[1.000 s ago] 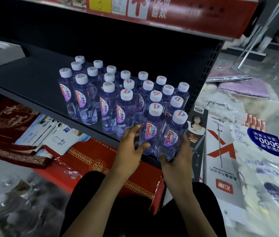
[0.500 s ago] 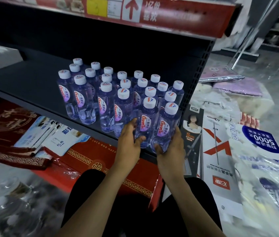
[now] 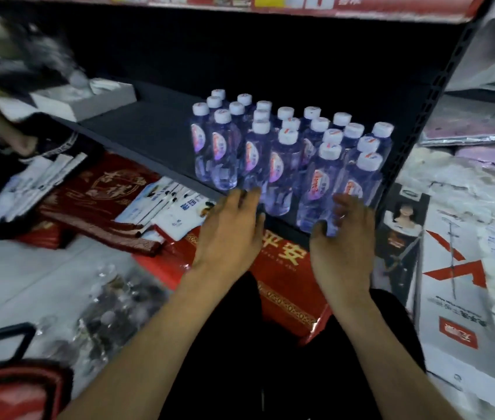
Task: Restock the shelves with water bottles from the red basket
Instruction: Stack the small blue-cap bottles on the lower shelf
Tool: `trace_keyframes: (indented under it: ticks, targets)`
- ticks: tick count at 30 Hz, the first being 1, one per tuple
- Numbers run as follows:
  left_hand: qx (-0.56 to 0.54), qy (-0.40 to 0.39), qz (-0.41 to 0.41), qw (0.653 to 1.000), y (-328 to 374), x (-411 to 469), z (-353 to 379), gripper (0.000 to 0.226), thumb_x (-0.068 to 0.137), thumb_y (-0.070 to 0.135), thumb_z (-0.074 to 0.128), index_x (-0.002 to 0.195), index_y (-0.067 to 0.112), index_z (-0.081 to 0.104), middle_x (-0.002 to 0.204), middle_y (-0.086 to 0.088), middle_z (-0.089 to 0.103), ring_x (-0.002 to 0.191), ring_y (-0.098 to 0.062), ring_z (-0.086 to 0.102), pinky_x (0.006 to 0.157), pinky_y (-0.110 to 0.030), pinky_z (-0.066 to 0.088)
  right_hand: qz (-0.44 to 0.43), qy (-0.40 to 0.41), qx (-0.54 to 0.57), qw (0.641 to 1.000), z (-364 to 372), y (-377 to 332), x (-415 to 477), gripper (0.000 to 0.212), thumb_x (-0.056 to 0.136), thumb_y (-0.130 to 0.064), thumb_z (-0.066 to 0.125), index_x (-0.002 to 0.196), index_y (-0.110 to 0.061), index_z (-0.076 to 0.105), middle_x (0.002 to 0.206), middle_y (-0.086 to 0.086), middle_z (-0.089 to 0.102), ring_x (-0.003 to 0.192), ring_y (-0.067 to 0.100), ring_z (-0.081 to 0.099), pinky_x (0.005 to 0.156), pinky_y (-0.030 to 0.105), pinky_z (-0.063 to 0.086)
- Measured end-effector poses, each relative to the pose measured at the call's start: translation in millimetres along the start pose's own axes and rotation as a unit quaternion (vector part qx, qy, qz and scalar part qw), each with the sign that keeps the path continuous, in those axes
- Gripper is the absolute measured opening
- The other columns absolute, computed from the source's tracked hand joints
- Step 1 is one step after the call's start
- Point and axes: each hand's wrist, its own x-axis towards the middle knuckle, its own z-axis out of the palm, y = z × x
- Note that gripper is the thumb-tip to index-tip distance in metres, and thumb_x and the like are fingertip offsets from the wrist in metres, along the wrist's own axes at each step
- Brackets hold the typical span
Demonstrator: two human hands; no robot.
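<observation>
Up on the dark shelf, the water bottles stand in a tight block towards its right end. They reach from the front edge back into the shadow. Every one is upright, long axis vertical, white cap on top, with the labels of the front rows facing outward.

Both hands are just in front of the shelf's front edge, palms towards the bottles and holding nothing. The left hand has its fingers stretched out straight. The tips are at the foot of a front-row bottle, but blur hides whether they touch it. The right hand is by the block's front right corner, fingers loosely spread and relaxed, thumb low near a bottle's base. Contact there cannot be told either.

A white box lies at the shelf's left end, well apart from the bottles. Red packs sit below the shelf, under the hands. The red basket is on the floor, far below and left of the shelf, only partly in view.
</observation>
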Motion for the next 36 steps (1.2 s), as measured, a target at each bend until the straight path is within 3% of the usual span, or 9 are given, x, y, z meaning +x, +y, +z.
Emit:
trace_keyframes:
  ticks: [4,9,16,20,24,27,29,32,36]
  targets:
    - [0.121,0.038,-0.069,0.989,-51.3,-53.2,-51.0,0.043,0.094,0.028,0.051,0.134,0.014,0.050,0.119,-0.014,0.057,0.108,-0.037,0.054,0.085,-0.046,0.046,-0.133,-0.107,-0.007,0.985,34.6,-64.7,-33.0,0.039,0.086,-0.011,0.057,0.125,-0.016,0.054,0.126,0.009,0.047,0.117,0.031,0.050,0.096,0.044,0.043]
    - [0.202,0.043,-0.223,0.953,-126.7,-166.3,-112.1,0.033,0.093,0.028,0.049,0.121,0.012,0.055,0.110,-0.015,0.057,0.102,-0.040,0.053,0.077,-0.047,0.046,-0.315,-0.238,-0.039,0.918,97.8,-139.8,-113.9,0.034,0.089,-0.016,0.057,0.123,-0.017,0.053,0.126,0.011,0.045,0.114,0.036,0.051,0.085,0.042,0.046]
    - [0.196,0.014,-0.455,0.869,-201.1,-335.8,-155.0,0.035,0.095,0.029,0.047,0.127,0.015,0.052,0.117,-0.014,0.059,0.104,-0.038,0.058,0.078,-0.048,0.053,-0.474,-0.435,-0.034,0.765,180.2,-211.0,-259.7,0.030,0.091,-0.018,0.055,0.120,-0.013,0.055,0.122,0.012,0.047,0.111,0.035,0.054,0.083,0.041,0.048]
    - [0.103,0.000,-0.594,0.798,-239.7,-413.3,-135.0,0.027,0.090,0.024,0.052,0.113,0.012,0.055,0.112,-0.018,0.062,0.101,-0.039,0.060,0.077,-0.044,0.051,-0.499,-0.539,-0.061,0.675,235.8,-224.9,-325.1,0.029,0.089,-0.019,0.055,0.117,-0.011,0.059,0.118,0.015,0.053,0.107,0.036,0.059,0.083,0.040,0.049]
    - [-0.036,-0.029,-0.725,0.687,-268.7,-475.4,-83.2,0.031,0.086,0.019,0.055,0.112,0.006,0.064,0.114,-0.021,0.067,0.105,-0.037,0.063,0.083,-0.039,0.050,-0.452,-0.665,-0.149,0.575,296.3,-215.7,-375.2,0.028,0.088,-0.015,0.056,0.114,-0.009,0.064,0.119,0.013,0.061,0.102,0.030,0.062,0.084,0.032,0.052]
    - [-0.134,-0.089,-0.770,0.617,-284.6,-507.6,-38.3,0.028,0.088,0.023,0.056,0.096,-0.001,0.067,0.103,-0.026,0.069,0.098,-0.038,0.066,0.073,-0.037,0.049,-0.432,-0.706,-0.231,0.511,336.0,-198.1,-391.0,0.021,0.087,-0.013,0.055,0.103,-0.010,0.068,0.110,0.014,0.068,0.089,0.027,0.062,0.069,0.023,0.041]
    - [-0.162,-0.126,-0.775,0.598,-292.0,-521.3,-13.4,0.028,0.086,0.023,0.055,0.097,0.001,0.069,0.104,-0.023,0.070,0.097,-0.034,0.067,0.069,-0.032,0.044,-0.440,-0.712,-0.273,0.474,360.7,-188.2,-395.3,0.026,0.087,-0.011,0.054,0.108,-0.013,0.068,0.118,0.015,0.066,0.092,0.028,0.062,0.067,0.019,0.037]
    - [-0.183,-0.135,-0.783,0.579,-302.6,-534.4,14.0,0.033,0.089,0.027,0.056,0.116,0.011,0.066,0.117,-0.014,0.068,0.100,-0.027,0.064,0.072,-0.028,0.043,-0.430,-0.722,-0.300,0.452,395.6,-180.0,-400.6,0.032,0.090,-0.009,0.053,0.117,-0.019,0.066,0.125,0.012,0.061,0.069,0.016,0.053,0.049,0.018,0.032]
    - [-0.259,-0.083,-0.811,0.518,-312.2,-544.7,43.8,0.034,0.095,0.021,0.051,0.124,0.006,0.062,0.122,-0.019,0.065,0.110,-0.034,0.062,0.092,-0.039,0.053,-0.410,-0.727,-0.335,0.436,431.8,-168.7,-420.0,0.023,0.091,-0.006,0.051,0.104,-0.019,0.066,0.104,0.013,0.055,0.061,0.014,0.045,0.045,0.024,0.031]
